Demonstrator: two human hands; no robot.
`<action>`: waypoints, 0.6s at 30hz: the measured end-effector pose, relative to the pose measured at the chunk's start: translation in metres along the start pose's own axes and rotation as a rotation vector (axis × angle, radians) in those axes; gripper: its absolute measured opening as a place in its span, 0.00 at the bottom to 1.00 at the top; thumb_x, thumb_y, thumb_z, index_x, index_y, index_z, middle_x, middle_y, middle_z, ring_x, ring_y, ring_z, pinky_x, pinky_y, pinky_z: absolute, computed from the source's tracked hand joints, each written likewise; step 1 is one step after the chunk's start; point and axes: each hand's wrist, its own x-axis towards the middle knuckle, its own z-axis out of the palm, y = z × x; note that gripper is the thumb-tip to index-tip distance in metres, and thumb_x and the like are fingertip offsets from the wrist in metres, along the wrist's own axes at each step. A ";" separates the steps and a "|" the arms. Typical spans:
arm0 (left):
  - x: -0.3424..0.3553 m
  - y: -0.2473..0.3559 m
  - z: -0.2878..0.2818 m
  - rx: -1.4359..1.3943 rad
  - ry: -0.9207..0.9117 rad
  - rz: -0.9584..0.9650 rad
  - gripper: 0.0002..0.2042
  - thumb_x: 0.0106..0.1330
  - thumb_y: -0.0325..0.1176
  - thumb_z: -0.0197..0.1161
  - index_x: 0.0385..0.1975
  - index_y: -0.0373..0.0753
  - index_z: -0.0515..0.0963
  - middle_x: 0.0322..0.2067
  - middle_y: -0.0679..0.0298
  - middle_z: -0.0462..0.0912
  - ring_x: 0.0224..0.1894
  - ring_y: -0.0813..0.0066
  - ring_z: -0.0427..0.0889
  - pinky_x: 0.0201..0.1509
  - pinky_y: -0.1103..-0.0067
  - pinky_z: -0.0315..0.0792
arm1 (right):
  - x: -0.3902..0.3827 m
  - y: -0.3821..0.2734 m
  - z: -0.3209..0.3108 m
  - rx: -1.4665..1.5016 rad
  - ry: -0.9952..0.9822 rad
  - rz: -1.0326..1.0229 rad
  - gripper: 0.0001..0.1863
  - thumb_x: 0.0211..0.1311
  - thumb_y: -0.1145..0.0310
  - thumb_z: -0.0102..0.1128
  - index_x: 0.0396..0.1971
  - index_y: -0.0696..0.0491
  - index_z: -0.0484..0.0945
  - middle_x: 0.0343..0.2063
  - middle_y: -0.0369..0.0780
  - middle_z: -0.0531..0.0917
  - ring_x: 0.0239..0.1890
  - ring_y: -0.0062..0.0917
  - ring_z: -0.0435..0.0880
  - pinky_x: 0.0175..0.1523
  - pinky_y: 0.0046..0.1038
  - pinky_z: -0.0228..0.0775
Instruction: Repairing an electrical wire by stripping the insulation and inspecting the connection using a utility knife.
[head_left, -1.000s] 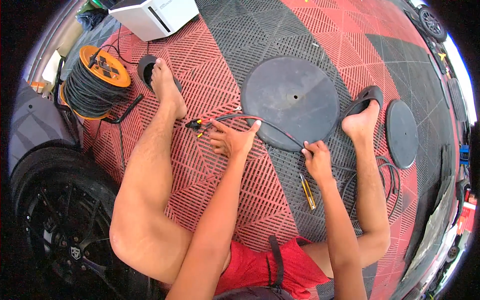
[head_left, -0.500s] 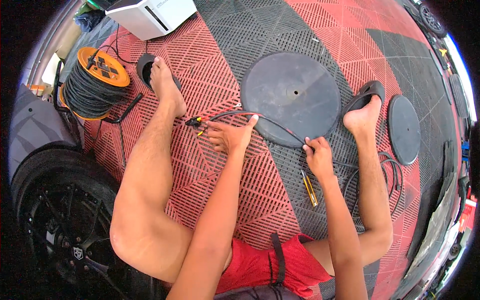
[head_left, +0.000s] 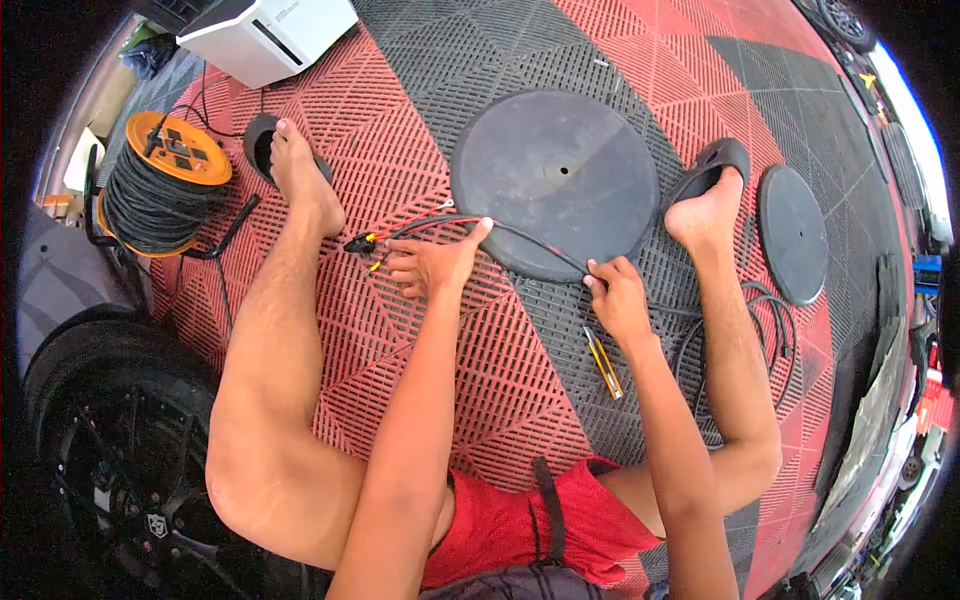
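A thin black cable [head_left: 540, 243] with red along part of it runs in a shallow curve between my two hands, over the edge of a large round black disc. My right hand [head_left: 617, 296] is closed, pinching the cable between thumb and fingers. My left hand [head_left: 432, 266] has its fingers spread leftward and its thumb stretched up against the cable, which passes along the hand's far side. Just left of those fingers is a black piece with yellow bits [head_left: 358, 243], its exact kind unclear. A small metal ring terminal [head_left: 446, 204] lies above the left hand.
The large disc [head_left: 560, 150] lies between my feet, a smaller one [head_left: 794, 235] farther right. A yellow utility knife [head_left: 604, 365] lies below my right hand. Loose cable [head_left: 785, 330] coils by my right leg. An orange cable reel [head_left: 165, 190], white box [head_left: 265, 45] and car wheel [head_left: 125, 450] stand left.
The whole view has shifted, so everything sits slightly farther left and mostly higher. Both hands keep nearly the same places along the cable.
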 end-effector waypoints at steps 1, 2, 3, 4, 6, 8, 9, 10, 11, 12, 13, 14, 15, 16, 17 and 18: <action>-0.001 0.000 0.001 0.029 0.006 -0.005 0.84 0.29 0.79 0.76 0.76 0.24 0.33 0.76 0.36 0.38 0.80 0.38 0.35 0.77 0.45 0.42 | -0.002 0.003 0.002 0.000 0.012 -0.014 0.11 0.60 0.74 0.69 0.43 0.55 0.87 0.36 0.44 0.82 0.42 0.43 0.81 0.50 0.41 0.75; -0.002 0.000 0.001 0.032 0.002 -0.001 0.84 0.29 0.79 0.76 0.76 0.24 0.33 0.76 0.36 0.38 0.80 0.38 0.35 0.77 0.45 0.42 | -0.002 0.003 0.001 -0.003 0.013 -0.010 0.11 0.60 0.74 0.69 0.43 0.55 0.87 0.36 0.44 0.82 0.42 0.43 0.81 0.50 0.41 0.75; -0.004 0.000 0.001 0.038 0.007 0.002 0.84 0.29 0.79 0.76 0.76 0.25 0.33 0.76 0.36 0.38 0.80 0.38 0.35 0.77 0.45 0.42 | -0.003 0.003 0.002 0.000 0.017 -0.008 0.11 0.60 0.74 0.69 0.43 0.54 0.87 0.36 0.44 0.82 0.42 0.43 0.81 0.50 0.41 0.76; -0.004 -0.001 0.000 0.044 0.012 0.006 0.85 0.28 0.79 0.77 0.76 0.25 0.33 0.76 0.37 0.39 0.80 0.38 0.35 0.77 0.45 0.42 | -0.003 0.002 0.002 0.003 0.021 -0.007 0.11 0.60 0.74 0.69 0.43 0.54 0.87 0.35 0.44 0.82 0.42 0.43 0.81 0.50 0.41 0.76; -0.003 0.000 0.001 0.042 0.018 0.010 0.85 0.27 0.78 0.77 0.77 0.25 0.33 0.76 0.38 0.41 0.79 0.38 0.39 0.77 0.46 0.42 | -0.003 0.001 0.002 0.005 0.029 0.008 0.11 0.60 0.73 0.69 0.43 0.54 0.87 0.35 0.44 0.81 0.42 0.43 0.81 0.49 0.41 0.76; -0.005 0.001 -0.002 0.036 -0.002 -0.002 0.85 0.27 0.78 0.78 0.77 0.26 0.33 0.75 0.39 0.44 0.78 0.39 0.44 0.78 0.46 0.41 | -0.004 0.001 0.003 0.013 0.037 0.021 0.11 0.60 0.73 0.69 0.42 0.53 0.87 0.35 0.44 0.81 0.42 0.42 0.82 0.49 0.41 0.76; -0.005 0.002 -0.001 0.051 0.001 -0.004 0.85 0.28 0.77 0.78 0.77 0.26 0.32 0.74 0.40 0.46 0.76 0.41 0.48 0.77 0.46 0.43 | -0.004 0.001 0.002 0.012 0.036 0.019 0.10 0.60 0.73 0.69 0.42 0.53 0.88 0.35 0.44 0.81 0.42 0.42 0.82 0.49 0.42 0.77; -0.005 0.002 0.001 0.054 -0.003 0.001 0.85 0.28 0.77 0.78 0.77 0.26 0.32 0.74 0.40 0.46 0.76 0.41 0.48 0.77 0.46 0.43 | -0.004 0.002 0.001 0.010 0.035 0.017 0.10 0.60 0.73 0.69 0.41 0.53 0.88 0.35 0.44 0.81 0.42 0.42 0.82 0.48 0.42 0.77; -0.003 0.001 0.003 0.091 0.037 0.000 0.85 0.27 0.78 0.77 0.77 0.26 0.32 0.72 0.40 0.48 0.73 0.44 0.52 0.74 0.49 0.48 | -0.003 0.000 0.000 0.009 0.038 0.023 0.10 0.60 0.73 0.69 0.41 0.53 0.88 0.35 0.44 0.81 0.42 0.42 0.82 0.48 0.42 0.77; -0.001 0.000 0.004 0.128 0.077 0.000 0.85 0.27 0.79 0.77 0.77 0.26 0.32 0.71 0.40 0.50 0.71 0.47 0.56 0.72 0.52 0.52 | -0.002 -0.002 0.000 0.010 0.031 0.024 0.09 0.60 0.73 0.69 0.41 0.52 0.88 0.35 0.43 0.81 0.41 0.42 0.82 0.47 0.42 0.78; 0.003 -0.001 0.005 0.141 0.079 -0.010 0.85 0.27 0.79 0.76 0.77 0.26 0.32 0.71 0.40 0.50 0.70 0.46 0.56 0.72 0.52 0.52 | -0.001 -0.005 0.000 0.011 0.025 0.025 0.09 0.60 0.72 0.69 0.40 0.52 0.88 0.34 0.43 0.81 0.41 0.42 0.82 0.47 0.42 0.78; 0.002 0.000 0.005 0.146 0.070 0.000 0.85 0.27 0.79 0.76 0.77 0.26 0.32 0.71 0.40 0.50 0.70 0.46 0.56 0.72 0.52 0.52 | -0.002 -0.002 0.000 0.004 0.030 0.037 0.09 0.60 0.72 0.69 0.40 0.52 0.88 0.34 0.43 0.81 0.41 0.42 0.82 0.47 0.42 0.78; 0.002 -0.001 0.005 0.132 0.065 0.010 0.85 0.27 0.79 0.77 0.77 0.26 0.32 0.70 0.39 0.50 0.70 0.46 0.57 0.72 0.52 0.52 | -0.002 0.001 0.001 0.003 0.032 0.023 0.09 0.60 0.72 0.69 0.41 0.52 0.88 0.34 0.43 0.81 0.41 0.41 0.82 0.46 0.42 0.78; -0.001 -0.002 0.006 0.117 0.059 0.020 0.85 0.27 0.79 0.77 0.77 0.27 0.32 0.70 0.39 0.51 0.70 0.45 0.57 0.72 0.52 0.52 | -0.003 0.004 0.001 0.003 0.035 0.009 0.10 0.60 0.72 0.69 0.41 0.52 0.88 0.34 0.42 0.81 0.41 0.41 0.82 0.45 0.42 0.78; -0.004 -0.003 0.004 0.059 0.106 0.034 0.82 0.30 0.74 0.80 0.78 0.29 0.33 0.69 0.39 0.52 0.69 0.44 0.57 0.71 0.51 0.51 | -0.003 0.002 0.004 0.002 0.029 0.019 0.10 0.60 0.71 0.69 0.42 0.51 0.88 0.34 0.42 0.80 0.41 0.41 0.82 0.46 0.42 0.78; -0.007 -0.009 0.009 0.062 0.099 0.045 0.82 0.30 0.74 0.80 0.78 0.29 0.33 0.69 0.39 0.52 0.69 0.44 0.57 0.71 0.51 0.51 | -0.003 0.003 0.004 -0.004 0.037 0.028 0.10 0.60 0.71 0.69 0.42 0.51 0.88 0.34 0.42 0.80 0.41 0.41 0.82 0.46 0.42 0.78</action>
